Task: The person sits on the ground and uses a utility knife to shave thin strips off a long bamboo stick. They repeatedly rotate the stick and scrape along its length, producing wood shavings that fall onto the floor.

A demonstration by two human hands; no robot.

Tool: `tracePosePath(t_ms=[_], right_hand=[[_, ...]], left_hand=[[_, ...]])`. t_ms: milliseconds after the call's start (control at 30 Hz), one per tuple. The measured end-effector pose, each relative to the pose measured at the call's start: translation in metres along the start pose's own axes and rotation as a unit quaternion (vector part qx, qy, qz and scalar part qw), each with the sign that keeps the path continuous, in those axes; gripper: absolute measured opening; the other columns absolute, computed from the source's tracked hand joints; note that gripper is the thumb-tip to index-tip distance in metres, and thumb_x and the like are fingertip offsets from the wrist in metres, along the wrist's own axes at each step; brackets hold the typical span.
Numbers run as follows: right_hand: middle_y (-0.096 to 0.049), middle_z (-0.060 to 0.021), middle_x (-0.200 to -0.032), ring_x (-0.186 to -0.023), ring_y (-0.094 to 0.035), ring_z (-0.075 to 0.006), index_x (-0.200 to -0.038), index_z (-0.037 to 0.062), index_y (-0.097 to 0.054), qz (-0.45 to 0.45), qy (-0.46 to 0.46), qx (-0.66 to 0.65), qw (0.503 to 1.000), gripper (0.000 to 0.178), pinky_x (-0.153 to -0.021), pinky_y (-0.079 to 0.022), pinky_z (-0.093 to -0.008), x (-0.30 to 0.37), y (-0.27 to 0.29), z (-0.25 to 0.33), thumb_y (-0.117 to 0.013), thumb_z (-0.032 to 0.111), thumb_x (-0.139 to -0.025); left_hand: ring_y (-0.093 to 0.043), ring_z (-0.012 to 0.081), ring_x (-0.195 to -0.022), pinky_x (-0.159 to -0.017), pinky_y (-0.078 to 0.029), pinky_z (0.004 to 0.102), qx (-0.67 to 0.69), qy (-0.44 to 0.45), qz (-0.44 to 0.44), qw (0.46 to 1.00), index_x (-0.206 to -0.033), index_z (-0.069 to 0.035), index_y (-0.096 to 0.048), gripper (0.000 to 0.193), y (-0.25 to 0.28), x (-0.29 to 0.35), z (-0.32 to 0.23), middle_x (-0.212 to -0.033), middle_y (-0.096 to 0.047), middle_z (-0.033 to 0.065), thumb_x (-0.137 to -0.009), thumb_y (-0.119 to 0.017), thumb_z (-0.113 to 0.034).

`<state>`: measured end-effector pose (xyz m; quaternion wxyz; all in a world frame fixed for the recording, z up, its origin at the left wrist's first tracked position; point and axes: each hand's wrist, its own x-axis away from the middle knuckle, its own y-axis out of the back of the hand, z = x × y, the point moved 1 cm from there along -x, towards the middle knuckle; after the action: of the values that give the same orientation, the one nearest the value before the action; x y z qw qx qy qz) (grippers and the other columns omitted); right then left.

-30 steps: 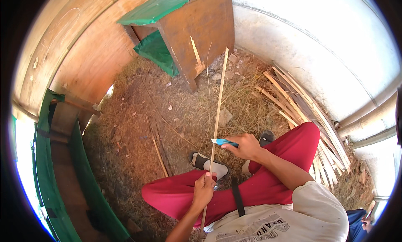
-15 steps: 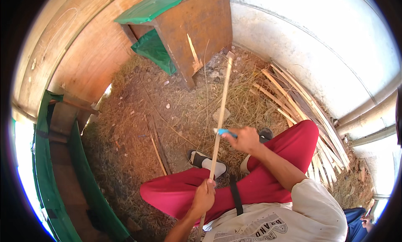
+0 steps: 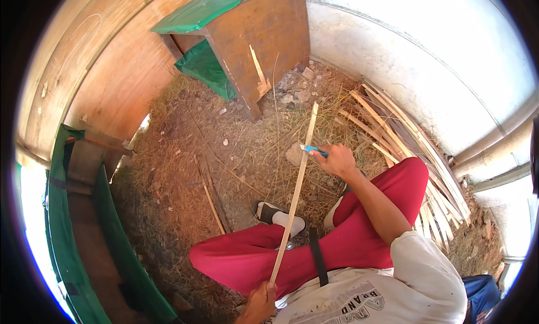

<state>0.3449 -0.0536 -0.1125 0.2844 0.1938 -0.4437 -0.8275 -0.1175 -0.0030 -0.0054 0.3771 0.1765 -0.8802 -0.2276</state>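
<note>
Far left, a green-lined wooden trough (image 3: 106, 251) runs along the wall, beside bare dirt scattered with dry grass (image 3: 185, 155). Up top sits a brown wooden box (image 3: 264, 38) with a green sheet (image 3: 202, 10) draped over its roof. A thin stick (image 3: 212, 208) lies loose on the ground nearby.

Now the centre: the person sits with red trousers (image 3: 264, 256), legs folded, a dark shoe with white sock (image 3: 278, 214) poking out. The left hand (image 3: 259, 304) is down at the lower edge, clenched around the bottom end of a long pale bamboo strip (image 3: 296, 192). That strip rises at a slant, its top end out over the straw and clear of the ground.

The right hand (image 3: 337, 159) is closed around a blue-handled knife (image 3: 314, 150), the blade right against the strip about a third of the way down from its tip.

Further right, a pile of split bamboo slats (image 3: 418, 150) lies fanned along the foot of the white wall (image 3: 415, 60). Bottom right, a white shirt (image 3: 393, 290) and a corner of something blue (image 3: 480, 293).
</note>
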Motion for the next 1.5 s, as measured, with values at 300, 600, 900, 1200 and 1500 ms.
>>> tracePosePath(t_ms=[300,600,900,1200,1500], right_hand=[[-0.071,-0.0166,-0.073,-0.077,-0.072,-0.036,-0.113,0.022,-0.08,0.01,-0.07,0.008,0.997,0.046,-0.073,-0.059,-0.0479,-0.017,0.011,-0.009,-0.058,0.059,-0.096],[-0.074,-0.02,-0.085,-0.088,-0.072,-0.0378,-0.11,0.0159,-0.08,0.034,-0.158,0.014,0.987,0.052,-0.082,-0.057,-0.0517,-0.02,-0.001,-0.024,-0.055,0.06,-0.097],[-0.058,-0.0135,-0.057,-0.053,-0.058,-0.0282,-0.102,0.0064,-0.08,-0.014,-0.174,-0.062,0.983,0.058,-0.057,-0.048,-0.044,-0.025,-0.003,-0.05,-0.057,0.06,-0.099],[-0.053,-0.0144,-0.06,-0.055,-0.049,-0.023,-0.112,0.0031,-0.077,-0.023,-0.078,-0.209,0.975,0.052,-0.056,-0.042,-0.0421,0.004,0.024,0.0,-0.06,0.051,-0.1],[-0.06,-0.0171,-0.06,-0.052,-0.059,-0.0274,-0.104,0.0029,-0.078,0.036,-0.021,-0.252,0.967,0.049,-0.056,-0.047,-0.0412,0.029,0.021,0.037,-0.063,0.049,-0.098]], left_hand=[[-0.056,0.0223,-0.066,-0.058,-0.046,0.0392,-0.108,0.09,0.035,0.99,-0.101,-0.003,-0.061,0.035,-0.007,0.039,0.055,-0.075,-0.057,0.0092,-0.108,-0.04,-0.031],[-0.055,0.0215,-0.066,-0.058,-0.045,0.0383,-0.109,0.145,0.032,0.983,-0.102,-0.003,-0.061,0.035,-0.007,0.061,0.066,-0.075,-0.056,0.0086,-0.108,-0.04,-0.03],[-0.054,0.0207,-0.066,-0.057,-0.044,0.0374,-0.097,0.148,0.003,0.984,-0.102,-0.003,-0.06,0.034,0.005,0.068,0.078,-0.075,-0.055,0.0081,-0.108,-0.04,-0.03],[-0.053,0.02,-0.066,-0.057,-0.044,0.0364,-0.029,0.023,-0.011,0.999,-0.103,-0.003,-0.06,0.034,-0.003,0.005,0.066,-0.075,-0.054,0.0075,-0.108,-0.04,-0.029],[-0.049,0.0086,-0.056,-0.053,-0.042,0.0278,0.211,0.005,-0.005,0.977,-0.097,0.0,-0.059,0.043,-0.004,-0.051,-0.007,-0.063,-0.05,0.0011,-0.113,-0.035,-0.032]])
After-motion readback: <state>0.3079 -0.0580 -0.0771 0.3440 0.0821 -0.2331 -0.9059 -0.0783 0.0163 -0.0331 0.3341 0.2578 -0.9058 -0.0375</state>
